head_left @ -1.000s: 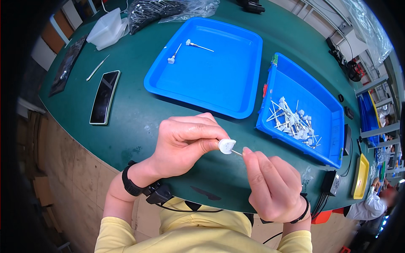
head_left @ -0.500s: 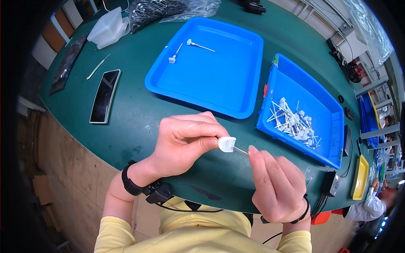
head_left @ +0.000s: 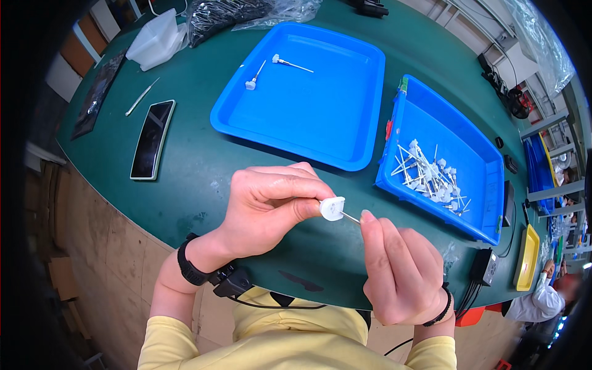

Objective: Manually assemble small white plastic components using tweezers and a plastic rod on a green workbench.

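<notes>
My left hand (head_left: 265,209) is closed in a pinch on a small white plastic piece (head_left: 333,208), rounded and cap-like, with its face turned to the right. From the right, a thin metal rod (head_left: 351,217) meets that face. My right hand (head_left: 404,268) pinches the rod's other end between thumb and fingers, hiding the rest of it. Whether the rod goes into the piece or only touches it, I cannot tell. Both hands are above the table's near edge, in front of a flat blue tray (head_left: 302,132) where two white-headed pins (head_left: 295,65) lie apart.
A deeper blue bin (head_left: 441,225) on the right holds a heap of similar white-headed pins (head_left: 431,179). On the left lie a phone (head_left: 152,140) and tweezers (head_left: 142,97). White plastic containers (head_left: 154,43) and a bag of dark parts (head_left: 225,18) stand behind. Another person (head_left: 536,302) sits far right.
My right hand has shifted slightly left toward the white piece, so less of the rod shows between my hands. The left hand has barely moved.
</notes>
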Available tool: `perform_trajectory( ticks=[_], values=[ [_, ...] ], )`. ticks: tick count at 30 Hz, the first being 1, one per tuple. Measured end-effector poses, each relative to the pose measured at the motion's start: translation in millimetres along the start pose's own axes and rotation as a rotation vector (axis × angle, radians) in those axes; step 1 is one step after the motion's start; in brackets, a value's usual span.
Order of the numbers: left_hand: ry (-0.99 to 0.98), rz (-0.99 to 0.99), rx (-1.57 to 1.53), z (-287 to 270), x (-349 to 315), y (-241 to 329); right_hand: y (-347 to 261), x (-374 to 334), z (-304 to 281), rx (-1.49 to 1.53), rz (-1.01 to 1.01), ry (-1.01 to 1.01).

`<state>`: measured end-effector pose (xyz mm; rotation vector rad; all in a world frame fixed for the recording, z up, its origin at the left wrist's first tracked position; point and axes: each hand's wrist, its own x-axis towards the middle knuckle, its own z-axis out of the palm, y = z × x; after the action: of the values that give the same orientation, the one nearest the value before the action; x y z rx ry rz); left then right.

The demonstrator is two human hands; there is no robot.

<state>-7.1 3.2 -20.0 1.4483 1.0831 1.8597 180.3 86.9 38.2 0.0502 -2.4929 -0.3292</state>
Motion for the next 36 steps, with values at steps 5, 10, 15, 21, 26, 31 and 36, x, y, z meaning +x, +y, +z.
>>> perform_trajectory(
  ticks=[5,10,15,21,26,31,36],
  values=[
    [-0.065,0.023,0.06,-0.9,2.6,2.3,0.1,-0.7,-1.4,0.05,0.023,-0.023],
    [-0.076,-0.008,0.051,-1.4,1.3,1.9,1.2,-1.4,-2.9,0.127,0.034,-0.041],
    [-0.064,-0.021,0.041,-1.5,0.8,2.0,3.8,-1.9,-4.4,0.13,0.027,-0.018],
    [-0.019,-0.048,-0.073,-1.0,0.4,-0.1,2.7,-1.1,-8.0,0.096,0.021,0.043],
    [-0.001,-0.035,-0.117,0.8,-1.0,-0.3,-2.2,-2.8,-9.0,0.129,0.121,-0.033],
    [-0.002,-0.035,-0.12,0.8,-1.2,-0.3,3.0,-2.0,-2.2,0.102,0.061,0.036],
    [-0.018,-0.033,-0.104,0.0,-0.9,0.2,5.2,-0.4,-2.2,0.099,0.015,0.082]
  ],
)
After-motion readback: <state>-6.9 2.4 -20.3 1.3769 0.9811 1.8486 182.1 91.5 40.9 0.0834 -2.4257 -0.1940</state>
